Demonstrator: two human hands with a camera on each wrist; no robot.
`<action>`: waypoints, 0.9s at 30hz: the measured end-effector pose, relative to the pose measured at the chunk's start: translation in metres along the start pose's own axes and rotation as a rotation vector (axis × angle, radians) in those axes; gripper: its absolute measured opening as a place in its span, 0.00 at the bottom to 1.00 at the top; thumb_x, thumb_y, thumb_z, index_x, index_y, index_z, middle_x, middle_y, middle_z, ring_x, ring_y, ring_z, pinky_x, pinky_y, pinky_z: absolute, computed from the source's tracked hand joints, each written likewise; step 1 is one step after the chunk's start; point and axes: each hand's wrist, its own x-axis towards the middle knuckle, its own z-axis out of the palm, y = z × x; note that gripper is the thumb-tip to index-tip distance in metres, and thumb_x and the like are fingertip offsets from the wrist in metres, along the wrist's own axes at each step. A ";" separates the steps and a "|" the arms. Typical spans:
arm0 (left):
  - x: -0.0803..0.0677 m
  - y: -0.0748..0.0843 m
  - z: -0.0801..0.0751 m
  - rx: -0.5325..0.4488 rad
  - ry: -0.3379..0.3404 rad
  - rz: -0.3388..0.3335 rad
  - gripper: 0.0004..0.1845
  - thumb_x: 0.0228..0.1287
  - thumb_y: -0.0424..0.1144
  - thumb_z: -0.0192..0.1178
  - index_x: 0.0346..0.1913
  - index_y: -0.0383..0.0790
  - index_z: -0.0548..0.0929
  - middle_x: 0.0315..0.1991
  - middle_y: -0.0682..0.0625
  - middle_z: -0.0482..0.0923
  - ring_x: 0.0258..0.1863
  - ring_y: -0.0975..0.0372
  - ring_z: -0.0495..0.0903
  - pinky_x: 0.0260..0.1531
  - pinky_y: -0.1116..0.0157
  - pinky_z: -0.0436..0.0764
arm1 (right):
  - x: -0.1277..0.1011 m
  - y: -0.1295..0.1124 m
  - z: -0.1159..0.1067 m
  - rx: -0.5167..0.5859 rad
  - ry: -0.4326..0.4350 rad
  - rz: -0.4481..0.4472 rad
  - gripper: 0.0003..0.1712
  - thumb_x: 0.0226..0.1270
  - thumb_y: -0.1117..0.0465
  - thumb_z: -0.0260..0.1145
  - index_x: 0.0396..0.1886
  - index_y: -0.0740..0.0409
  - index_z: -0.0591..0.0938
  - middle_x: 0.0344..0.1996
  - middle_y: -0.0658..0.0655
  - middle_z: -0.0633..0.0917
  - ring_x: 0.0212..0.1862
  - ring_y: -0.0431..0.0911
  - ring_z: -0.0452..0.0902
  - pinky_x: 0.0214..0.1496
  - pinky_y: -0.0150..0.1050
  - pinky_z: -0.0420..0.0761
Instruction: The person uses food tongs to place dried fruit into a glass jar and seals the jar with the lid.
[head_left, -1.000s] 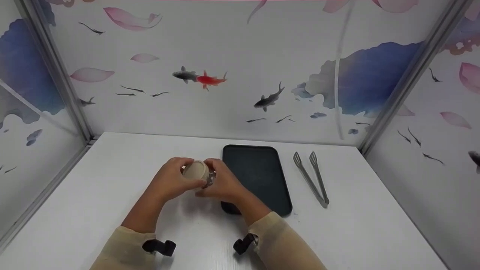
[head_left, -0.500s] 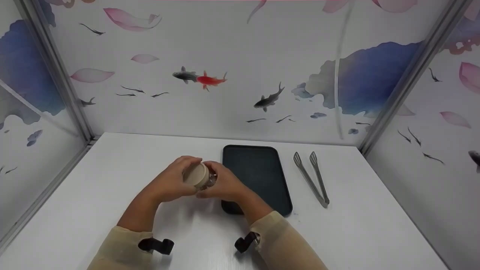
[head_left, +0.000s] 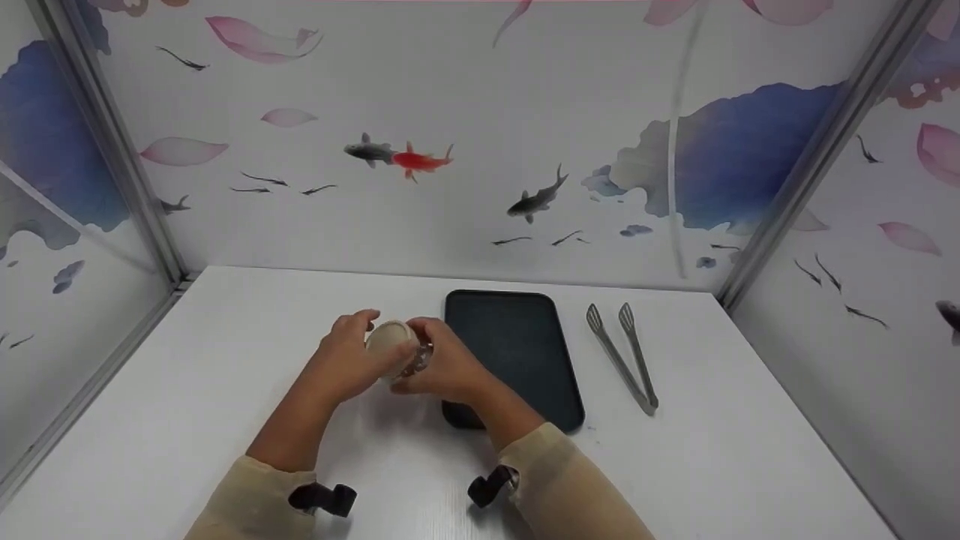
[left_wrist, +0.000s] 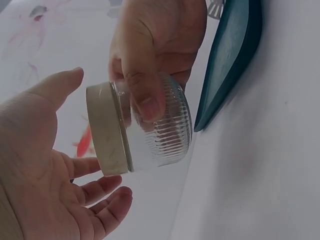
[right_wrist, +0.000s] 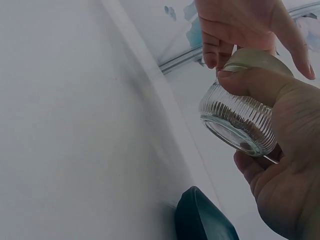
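Note:
A ribbed clear glass jar with a beige lid is tilted on its side above the table. My right hand grips the glass body, thumb on one side and fingers on the other. At the lid end is my left hand, its thumb spread away from the lid and its fingers loosely bent beside the lid's edge. In the right wrist view, the jar's round base points toward the camera.
Right of the hands, a dark rectangular tray lies on the white table. Metal tongs lie farther right with their arms apart. Printed wall panels enclose the back and sides.
My left hand first turned round the lid, then loosened its fingers and swung back. My right hand has stayed nearly still, holding the jar.

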 end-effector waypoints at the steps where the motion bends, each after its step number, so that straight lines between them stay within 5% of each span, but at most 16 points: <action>1: -0.001 0.001 0.001 0.011 0.001 0.005 0.59 0.60 0.82 0.59 0.83 0.43 0.62 0.79 0.38 0.65 0.72 0.44 0.74 0.62 0.39 0.82 | 0.000 0.000 0.000 -0.001 -0.005 -0.005 0.53 0.49 0.54 0.90 0.74 0.40 0.72 0.65 0.42 0.78 0.65 0.41 0.76 0.69 0.46 0.84; 11: -0.003 0.003 0.000 0.025 -0.024 0.135 0.41 0.63 0.56 0.73 0.78 0.53 0.72 0.74 0.46 0.70 0.68 0.48 0.73 0.58 0.43 0.83 | 0.000 0.001 -0.002 -0.014 -0.032 -0.055 0.53 0.49 0.53 0.90 0.73 0.39 0.72 0.65 0.42 0.78 0.66 0.40 0.76 0.70 0.43 0.82; 18: -0.004 -0.002 -0.006 -0.027 -0.095 0.232 0.42 0.55 0.42 0.77 0.75 0.58 0.74 0.77 0.52 0.67 0.73 0.49 0.67 0.59 0.44 0.82 | -0.002 0.004 -0.003 0.011 -0.067 -0.110 0.59 0.48 0.45 0.90 0.80 0.39 0.68 0.71 0.42 0.77 0.69 0.40 0.75 0.71 0.44 0.81; 22: -0.003 -0.003 -0.004 -0.050 -0.093 0.211 0.43 0.57 0.46 0.78 0.76 0.58 0.72 0.78 0.51 0.66 0.73 0.49 0.69 0.60 0.44 0.82 | -0.002 0.003 -0.003 0.003 -0.063 -0.102 0.58 0.49 0.46 0.90 0.78 0.40 0.69 0.69 0.42 0.77 0.68 0.40 0.76 0.71 0.44 0.81; 27: -0.001 0.001 0.001 -0.019 -0.052 0.090 0.52 0.64 0.72 0.66 0.84 0.51 0.61 0.82 0.41 0.60 0.73 0.44 0.71 0.62 0.38 0.81 | -0.002 0.000 -0.001 0.014 -0.041 -0.068 0.53 0.50 0.53 0.89 0.74 0.40 0.71 0.65 0.42 0.78 0.65 0.39 0.77 0.67 0.42 0.84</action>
